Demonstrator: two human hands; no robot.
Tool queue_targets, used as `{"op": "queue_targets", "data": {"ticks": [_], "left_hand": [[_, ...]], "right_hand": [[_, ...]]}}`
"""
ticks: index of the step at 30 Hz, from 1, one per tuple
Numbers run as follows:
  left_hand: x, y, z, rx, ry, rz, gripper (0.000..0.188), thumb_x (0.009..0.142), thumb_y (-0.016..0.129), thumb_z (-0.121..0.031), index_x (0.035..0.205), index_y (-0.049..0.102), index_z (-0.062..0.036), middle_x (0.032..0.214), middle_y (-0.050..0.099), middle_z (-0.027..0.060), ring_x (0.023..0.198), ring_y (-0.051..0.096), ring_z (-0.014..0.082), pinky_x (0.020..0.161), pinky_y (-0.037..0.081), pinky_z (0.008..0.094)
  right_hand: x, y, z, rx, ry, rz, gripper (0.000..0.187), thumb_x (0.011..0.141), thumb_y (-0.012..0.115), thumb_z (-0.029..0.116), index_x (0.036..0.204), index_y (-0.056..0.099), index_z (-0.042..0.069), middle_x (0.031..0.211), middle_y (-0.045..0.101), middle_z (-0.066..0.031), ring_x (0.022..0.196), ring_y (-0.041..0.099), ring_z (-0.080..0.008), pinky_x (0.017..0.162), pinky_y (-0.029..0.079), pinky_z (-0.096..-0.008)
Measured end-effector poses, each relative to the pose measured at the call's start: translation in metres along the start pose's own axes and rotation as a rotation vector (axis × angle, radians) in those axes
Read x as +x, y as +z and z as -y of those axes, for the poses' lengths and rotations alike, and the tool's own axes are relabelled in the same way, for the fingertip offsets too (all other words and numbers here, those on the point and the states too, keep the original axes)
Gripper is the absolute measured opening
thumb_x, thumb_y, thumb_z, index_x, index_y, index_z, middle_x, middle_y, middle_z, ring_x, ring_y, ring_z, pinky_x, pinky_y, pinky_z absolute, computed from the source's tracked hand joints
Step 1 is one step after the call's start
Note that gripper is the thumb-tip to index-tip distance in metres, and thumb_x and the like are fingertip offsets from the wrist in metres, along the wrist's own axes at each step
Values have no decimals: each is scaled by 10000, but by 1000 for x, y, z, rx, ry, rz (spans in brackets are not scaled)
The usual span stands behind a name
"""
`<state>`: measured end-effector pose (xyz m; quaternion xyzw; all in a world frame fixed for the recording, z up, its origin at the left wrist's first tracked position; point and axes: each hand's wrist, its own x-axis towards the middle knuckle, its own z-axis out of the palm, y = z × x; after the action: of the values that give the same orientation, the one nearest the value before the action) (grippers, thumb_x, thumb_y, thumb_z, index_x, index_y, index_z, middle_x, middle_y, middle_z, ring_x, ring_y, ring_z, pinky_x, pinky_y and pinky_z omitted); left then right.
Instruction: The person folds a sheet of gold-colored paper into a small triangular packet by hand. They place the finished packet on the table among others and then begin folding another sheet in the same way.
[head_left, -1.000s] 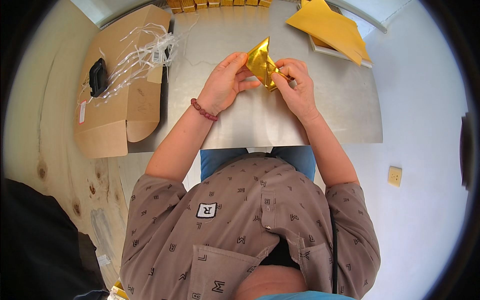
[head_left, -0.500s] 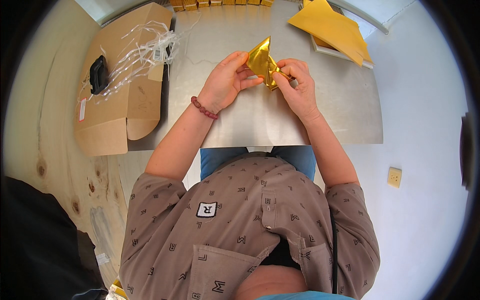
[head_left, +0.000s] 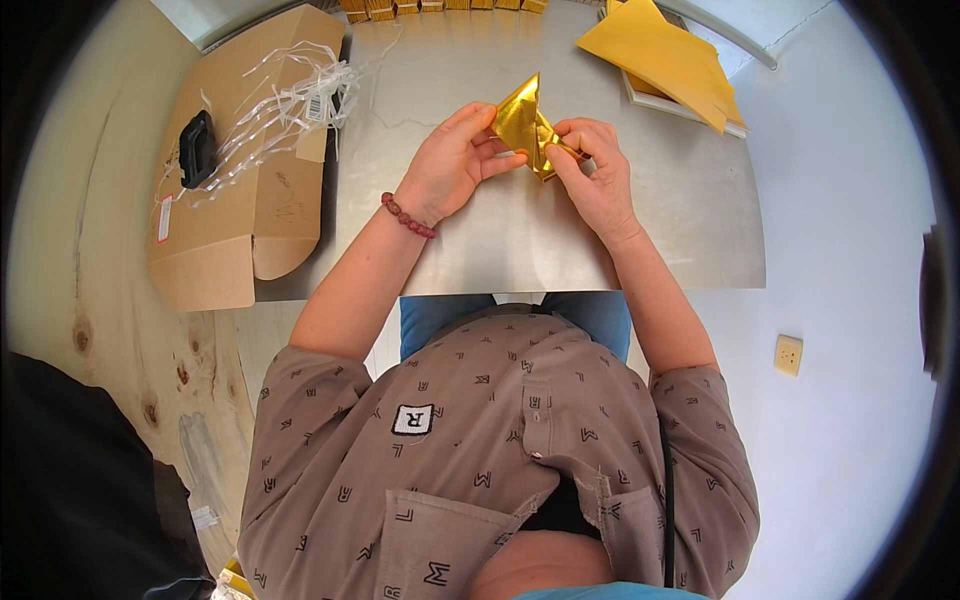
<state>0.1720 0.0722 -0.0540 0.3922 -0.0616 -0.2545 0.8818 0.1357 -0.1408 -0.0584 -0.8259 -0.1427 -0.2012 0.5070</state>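
A shiny sheet of gold foil paper (head_left: 517,117), folded to a pointed shape, is held up between my two hands over the metal table. My left hand (head_left: 455,160) grips its left edge, thumb on top and the other fingers behind and below. On the lower right part, my right hand (head_left: 595,172) pinches a fold between thumb and curled fingers. Parts of the fingertips and the back of the paper are hidden.
The metal table (head_left: 470,255) spans the middle. At its left lies an open cardboard box (head_left: 290,215) with white plastic strips (head_left: 270,120) and a black plastic piece (head_left: 197,150). Gold sheets (head_left: 660,60) are stacked at the back right. Several gold bundles (head_left: 430,5) line the far edge.
The gold foil paper shifts very slightly between my fingers. Both hands keep their places and grips.
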Motion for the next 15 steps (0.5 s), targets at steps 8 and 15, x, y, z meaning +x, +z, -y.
{"op": "queue_targets", "data": {"ticks": [8,15], "left_hand": [[0,-1,1,-8,-5,0,230,1126,469,-246,1198,589,-63,1174,655,62,1137,670,229,1008,591,422],[0,-2,1,-15,-9,-11,225,1122,475,-242,1180,594,-61,1175,661,64,1131,671,228,1009,589,428]], "right_hand": [[0,0,-1,5,1,-7,134,856,735,75,808,612,57,1053,711,-69,1033,573,-242,863,506,-345],[0,1,-2,14,8,-7,136,855,735,73,808,609,54,1053,712,-70,1031,576,-239,855,509,-342]]}}
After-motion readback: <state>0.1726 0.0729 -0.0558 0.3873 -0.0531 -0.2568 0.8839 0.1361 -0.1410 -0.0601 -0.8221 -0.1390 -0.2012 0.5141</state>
